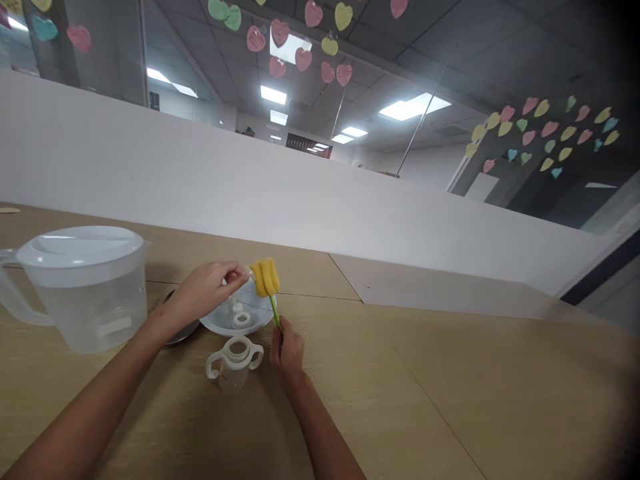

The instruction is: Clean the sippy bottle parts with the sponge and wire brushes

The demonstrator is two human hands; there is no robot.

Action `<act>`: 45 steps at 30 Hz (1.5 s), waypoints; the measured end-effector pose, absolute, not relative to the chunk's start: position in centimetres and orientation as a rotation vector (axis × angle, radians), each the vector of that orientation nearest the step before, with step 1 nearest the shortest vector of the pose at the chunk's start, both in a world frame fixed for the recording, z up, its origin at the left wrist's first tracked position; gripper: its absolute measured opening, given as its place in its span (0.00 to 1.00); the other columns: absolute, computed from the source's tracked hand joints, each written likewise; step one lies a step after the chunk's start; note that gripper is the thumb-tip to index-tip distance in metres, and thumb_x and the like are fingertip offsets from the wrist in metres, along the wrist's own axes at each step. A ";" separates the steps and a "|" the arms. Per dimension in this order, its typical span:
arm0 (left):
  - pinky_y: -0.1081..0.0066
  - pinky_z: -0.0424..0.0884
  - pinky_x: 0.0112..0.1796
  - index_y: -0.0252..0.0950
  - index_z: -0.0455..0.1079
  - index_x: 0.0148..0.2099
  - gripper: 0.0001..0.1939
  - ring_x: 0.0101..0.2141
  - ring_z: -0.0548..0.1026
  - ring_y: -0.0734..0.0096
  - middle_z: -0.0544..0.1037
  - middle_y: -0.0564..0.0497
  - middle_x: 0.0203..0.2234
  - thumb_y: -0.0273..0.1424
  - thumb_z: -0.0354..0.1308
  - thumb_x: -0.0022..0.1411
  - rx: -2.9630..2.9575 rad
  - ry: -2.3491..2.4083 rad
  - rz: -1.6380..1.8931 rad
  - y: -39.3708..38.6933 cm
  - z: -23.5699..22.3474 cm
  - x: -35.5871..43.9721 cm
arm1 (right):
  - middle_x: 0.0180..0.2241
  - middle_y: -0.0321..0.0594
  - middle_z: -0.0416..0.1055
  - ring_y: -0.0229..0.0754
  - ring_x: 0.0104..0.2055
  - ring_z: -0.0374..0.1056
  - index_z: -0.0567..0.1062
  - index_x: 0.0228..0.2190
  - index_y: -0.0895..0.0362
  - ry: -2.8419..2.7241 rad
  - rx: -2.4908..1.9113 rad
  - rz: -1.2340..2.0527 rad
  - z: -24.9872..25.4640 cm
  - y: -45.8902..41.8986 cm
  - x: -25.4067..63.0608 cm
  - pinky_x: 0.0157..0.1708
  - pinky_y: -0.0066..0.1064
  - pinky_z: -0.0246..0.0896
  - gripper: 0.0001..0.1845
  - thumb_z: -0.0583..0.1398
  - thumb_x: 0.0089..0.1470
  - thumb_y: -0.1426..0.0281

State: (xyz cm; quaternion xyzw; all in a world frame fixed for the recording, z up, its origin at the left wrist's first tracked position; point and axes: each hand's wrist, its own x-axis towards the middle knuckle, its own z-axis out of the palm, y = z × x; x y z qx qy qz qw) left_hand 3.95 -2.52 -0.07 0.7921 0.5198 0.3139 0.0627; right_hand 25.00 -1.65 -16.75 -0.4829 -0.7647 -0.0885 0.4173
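Observation:
My right hand (288,353) is closed round the green handle of a sponge bottle brush (265,277), its yellow head held up over the right side of a translucent bowl (215,323). Over the bowl, my left hand (216,283) pinches a small clear piece (249,271) against or close beside the sponge; its kind is hard to make out. Inside the bowl lie a white ring (241,321) and other small white parts (237,307). A baby bottle (234,373) with two handles stands upright and uncapped in front of the bowl, between my forearms.
At the left stands a large lidded plastic pitcher (95,293). A dark round dish (184,333) is partly hidden behind my left wrist and the bowl. The wooden table (425,373) meets a low white wall (280,200), with glass and heart-shaped notes above.

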 end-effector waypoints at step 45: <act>0.64 0.66 0.46 0.37 0.65 0.54 0.19 0.46 0.73 0.59 0.75 0.42 0.44 0.28 0.55 0.59 2.378 1.950 0.339 5.2 -10.5 4.0 | 0.19 0.36 0.69 0.36 0.18 0.64 0.69 0.42 0.62 -1.876 -0.981 -0.431 -16.3 -1.5 24.9 0.20 0.24 0.54 0.15 0.46 0.61 0.71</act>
